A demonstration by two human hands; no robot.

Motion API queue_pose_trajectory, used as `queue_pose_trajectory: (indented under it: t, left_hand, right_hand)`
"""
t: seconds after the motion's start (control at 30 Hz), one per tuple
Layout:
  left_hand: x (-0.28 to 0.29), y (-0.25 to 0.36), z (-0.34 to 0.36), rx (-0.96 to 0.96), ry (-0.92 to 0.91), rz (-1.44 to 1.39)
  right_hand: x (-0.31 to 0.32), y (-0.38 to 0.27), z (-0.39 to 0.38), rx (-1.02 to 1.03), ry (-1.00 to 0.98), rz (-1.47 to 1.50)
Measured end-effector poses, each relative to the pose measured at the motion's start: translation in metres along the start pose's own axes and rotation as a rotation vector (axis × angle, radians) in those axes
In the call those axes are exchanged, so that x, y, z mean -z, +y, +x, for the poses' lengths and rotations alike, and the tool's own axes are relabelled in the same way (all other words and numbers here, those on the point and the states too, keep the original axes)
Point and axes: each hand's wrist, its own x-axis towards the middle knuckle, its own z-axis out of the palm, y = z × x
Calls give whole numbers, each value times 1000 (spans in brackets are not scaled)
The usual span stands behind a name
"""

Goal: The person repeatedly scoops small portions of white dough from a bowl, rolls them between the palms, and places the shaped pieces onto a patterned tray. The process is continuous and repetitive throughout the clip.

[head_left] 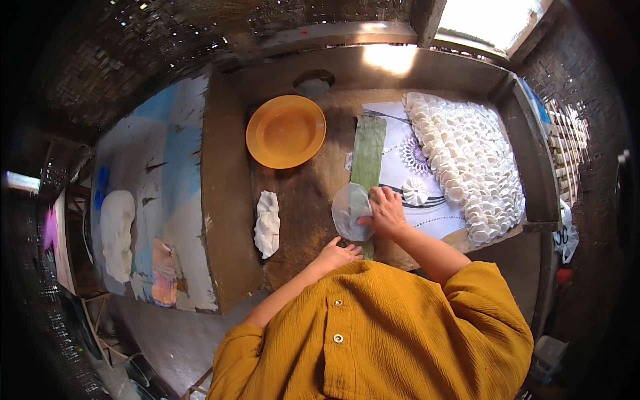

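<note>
My right hand (388, 210) has its thumb and fingers at the right edge of a thin, translucent round sheet (347, 212). The sheet lies over part of a long green strip (368, 150) that looks like leaf. Beside the strip's near end, my left hand (335, 256) rests with its fingers spread and nothing visible in them. A lumpy white dough roll (267, 225) lies on the wooden board (300, 193), left of the sheet. Just right of my right hand sits a small round white piece with radial pleats (415, 191).
An orange plate (287, 131) stands at the back left of the board. Many overlapping white pieces (467, 167) cover the right side, next to a patterned white cloth (400, 127). Wooden walls (230, 200) edge the board. Further left, a larger white lump (119, 237) lies on a worn surface.
</note>
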Motion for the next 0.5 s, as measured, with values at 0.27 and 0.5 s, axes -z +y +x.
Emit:
queue_pose_trajectory:
  t: [0.27, 0.5]
  left_hand:
    - [-33, -7, -3, 17, 77, -591]
    - [-11, -5, -6, 66, -76, -1051]
  right_hand:
    - [-10, 49, 73, -101, -103, -79]
    - [-10, 97, 140, -272, -179, -138]
